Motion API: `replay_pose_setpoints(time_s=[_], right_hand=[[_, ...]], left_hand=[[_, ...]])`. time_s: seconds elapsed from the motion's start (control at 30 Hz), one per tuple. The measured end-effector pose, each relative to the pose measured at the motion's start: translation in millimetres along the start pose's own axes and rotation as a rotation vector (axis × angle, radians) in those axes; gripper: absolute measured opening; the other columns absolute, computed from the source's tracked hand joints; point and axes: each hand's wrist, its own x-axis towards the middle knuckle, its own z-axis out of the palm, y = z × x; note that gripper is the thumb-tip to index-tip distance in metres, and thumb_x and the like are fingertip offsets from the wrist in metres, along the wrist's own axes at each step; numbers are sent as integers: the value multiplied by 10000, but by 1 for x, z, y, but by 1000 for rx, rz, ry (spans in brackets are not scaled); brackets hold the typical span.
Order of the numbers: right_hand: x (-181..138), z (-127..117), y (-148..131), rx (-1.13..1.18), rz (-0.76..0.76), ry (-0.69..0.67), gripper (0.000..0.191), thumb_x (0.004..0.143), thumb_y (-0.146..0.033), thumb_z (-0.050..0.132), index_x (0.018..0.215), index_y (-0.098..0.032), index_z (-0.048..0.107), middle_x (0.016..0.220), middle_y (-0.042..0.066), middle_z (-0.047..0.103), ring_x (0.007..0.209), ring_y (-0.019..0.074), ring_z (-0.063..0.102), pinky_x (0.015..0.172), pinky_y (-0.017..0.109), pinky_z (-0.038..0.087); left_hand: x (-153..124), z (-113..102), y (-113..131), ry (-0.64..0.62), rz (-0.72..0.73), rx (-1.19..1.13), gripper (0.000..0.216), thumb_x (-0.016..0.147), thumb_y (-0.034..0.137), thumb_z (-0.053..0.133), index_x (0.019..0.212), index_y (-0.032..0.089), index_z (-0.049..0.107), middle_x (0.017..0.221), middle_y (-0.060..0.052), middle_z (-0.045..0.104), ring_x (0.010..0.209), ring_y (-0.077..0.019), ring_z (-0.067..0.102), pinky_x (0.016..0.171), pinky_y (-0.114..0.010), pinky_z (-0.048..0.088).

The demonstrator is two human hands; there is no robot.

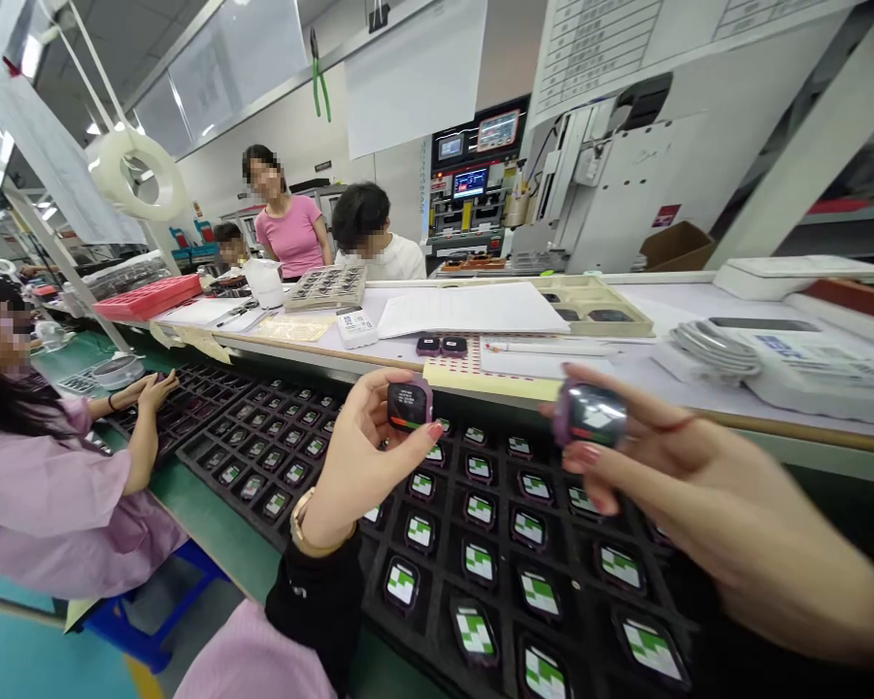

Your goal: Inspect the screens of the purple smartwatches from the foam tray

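At frame centre, the left hand (368,442) pinches a small device (409,405). The right hand (670,476) pinches another device (594,415) above a black tray (444,544).

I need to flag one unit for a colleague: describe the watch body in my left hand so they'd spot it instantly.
Above the black tray of green-stickered units, the left hand pinches a watch body. Unlike those, its dark face shows an orange-red patch.

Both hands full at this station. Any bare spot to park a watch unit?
Left hand and right hand each hold a watch unit. Black tray below: pockets filled. Bare strips: white shelf between paper sheet and cable coil; green bench beside the neighbour's tray.
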Motion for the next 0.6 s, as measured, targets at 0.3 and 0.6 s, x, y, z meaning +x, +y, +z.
replay_pose_setpoints(time_s=[0.3, 0.6], right_hand=[[21, 24, 16, 156, 55, -199, 667, 746, -360, 915, 1306, -252, 569, 1219, 95, 665, 842, 159, 673, 569, 206, 545], [22, 22, 13, 232, 70, -288, 533, 893, -413, 777, 1352, -243, 565, 1306, 128, 663, 838, 164, 678, 635, 269, 546]], left_hand=[[4, 10, -12, -34, -14, 10, 453, 817, 352, 834, 1158, 213, 570, 1022, -46, 638, 846, -125, 625, 671, -194, 519], [-2, 19, -29, -100, -88, 22, 503, 822, 329, 819, 1239, 225, 557, 1140, -73, 632, 893, -135, 633, 662, -188, 518]])
